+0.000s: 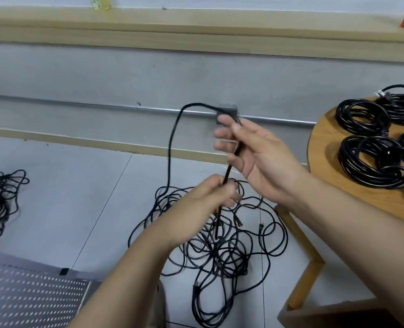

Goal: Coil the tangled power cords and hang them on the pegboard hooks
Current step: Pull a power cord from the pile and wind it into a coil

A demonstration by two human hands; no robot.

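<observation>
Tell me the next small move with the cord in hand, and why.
Probably pull the cord up out of the tangled pile with the right hand and lay a first loop into the left hand. Both hands hold one stretch taut, and the rest arcs down into the pile uncoiled.

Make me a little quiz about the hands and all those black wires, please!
1. True or false: the neat black cord coils lie on the round wooden table.
2. Which hand holds the thin black cord higher up? A: left hand. B: right hand.
3. Fill in: the tangled black cord pile lies on the pale ____.

Key: 1 true; 2 B; 3 floor.
</observation>
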